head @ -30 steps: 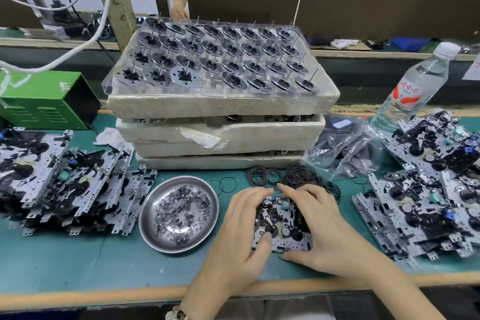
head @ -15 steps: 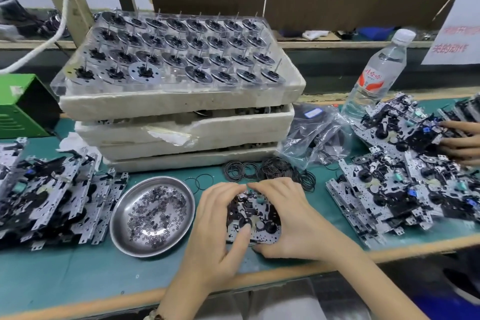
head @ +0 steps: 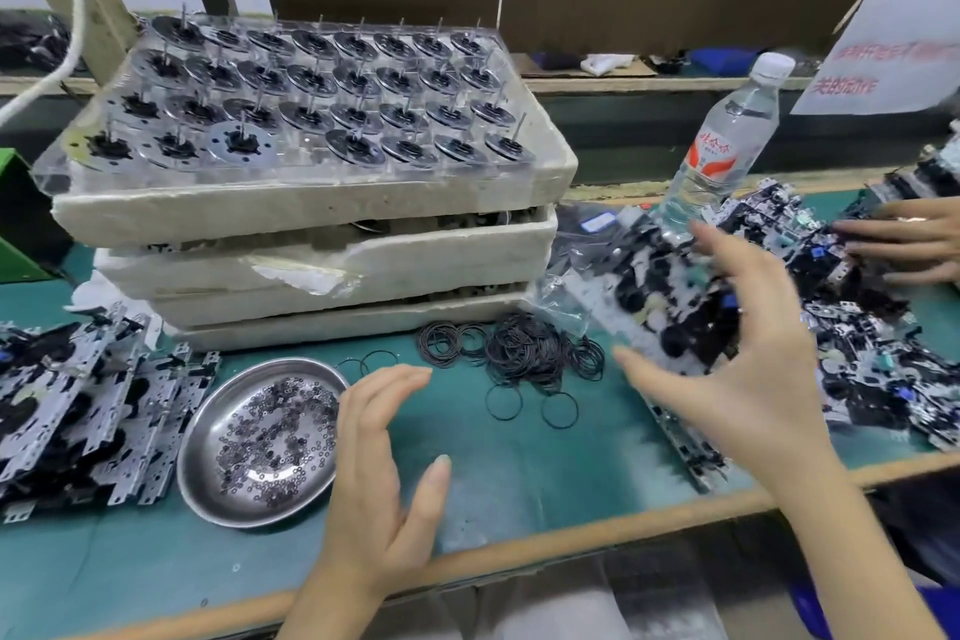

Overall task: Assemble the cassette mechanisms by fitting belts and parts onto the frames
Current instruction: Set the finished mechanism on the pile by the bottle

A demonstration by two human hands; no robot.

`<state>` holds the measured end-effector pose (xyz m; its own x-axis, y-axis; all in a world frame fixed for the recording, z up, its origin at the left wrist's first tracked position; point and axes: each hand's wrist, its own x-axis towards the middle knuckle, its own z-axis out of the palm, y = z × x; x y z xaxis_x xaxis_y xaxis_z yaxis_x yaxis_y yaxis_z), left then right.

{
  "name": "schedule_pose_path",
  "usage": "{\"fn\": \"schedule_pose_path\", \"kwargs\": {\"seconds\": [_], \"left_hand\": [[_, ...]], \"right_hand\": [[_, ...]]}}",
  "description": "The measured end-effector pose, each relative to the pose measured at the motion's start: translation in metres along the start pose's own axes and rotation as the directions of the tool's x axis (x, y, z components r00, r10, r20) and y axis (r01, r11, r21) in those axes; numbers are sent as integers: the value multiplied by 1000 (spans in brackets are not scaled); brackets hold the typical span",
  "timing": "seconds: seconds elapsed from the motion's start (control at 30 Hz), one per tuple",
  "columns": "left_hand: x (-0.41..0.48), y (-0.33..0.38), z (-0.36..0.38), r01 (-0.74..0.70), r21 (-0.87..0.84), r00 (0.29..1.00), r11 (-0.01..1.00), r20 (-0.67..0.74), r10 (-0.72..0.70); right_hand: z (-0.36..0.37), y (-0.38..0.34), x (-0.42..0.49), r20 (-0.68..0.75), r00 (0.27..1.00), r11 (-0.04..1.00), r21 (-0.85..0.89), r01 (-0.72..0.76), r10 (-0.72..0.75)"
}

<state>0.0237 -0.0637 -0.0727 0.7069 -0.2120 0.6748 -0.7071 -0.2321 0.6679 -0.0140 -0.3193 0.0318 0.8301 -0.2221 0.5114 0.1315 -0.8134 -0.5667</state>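
The dish [head: 260,437] beside the left hand [head: 379,478] is shiny metal, and the belts [head: 524,348] beyond it look like dull black rubber. The frame [head: 639,296] in the right hand [head: 737,369] is grey metal and black plastic.

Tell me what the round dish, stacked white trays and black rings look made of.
Dish: polished metal, likely stainless steel; bright glare on its wall. Trays: white foam, probably polystyrene; matte, with torn, crumbly edges. Rings: thin black loops, probably rubber; matte, lying in a loose tangle.
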Motion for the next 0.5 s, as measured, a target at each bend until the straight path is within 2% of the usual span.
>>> {"fn": "schedule_pose_path", "kwargs": {"seconds": [0.2, 0.3, 0.4, 0.43, 0.5], "left_hand": [[0, 0, 2, 18, 25, 1000, 1000, 23, -19], [0, 0, 2, 30, 34, 999, 999, 19, -30], [-2, 0, 2, 48, 39, 998, 998, 29, -50], [-2, -1, 2, 50, 43, 998, 998, 36, -52], [-2, -1, 2, 51, 52, 997, 997, 47, -54]], "right_hand": [[-49, 73, 23, -225, 966, 948, -257, -187, 130], [-66, 117, 15, -242, 894, 883, -200, -425, 376], [-68, 137, 1, -213, 778, 744, -230, -627, 591], [-65, 137, -3, -175, 758, 719, -241, -651, 628], [-58, 136, -11, -127, 791, 745, -275, -608, 598]]}}
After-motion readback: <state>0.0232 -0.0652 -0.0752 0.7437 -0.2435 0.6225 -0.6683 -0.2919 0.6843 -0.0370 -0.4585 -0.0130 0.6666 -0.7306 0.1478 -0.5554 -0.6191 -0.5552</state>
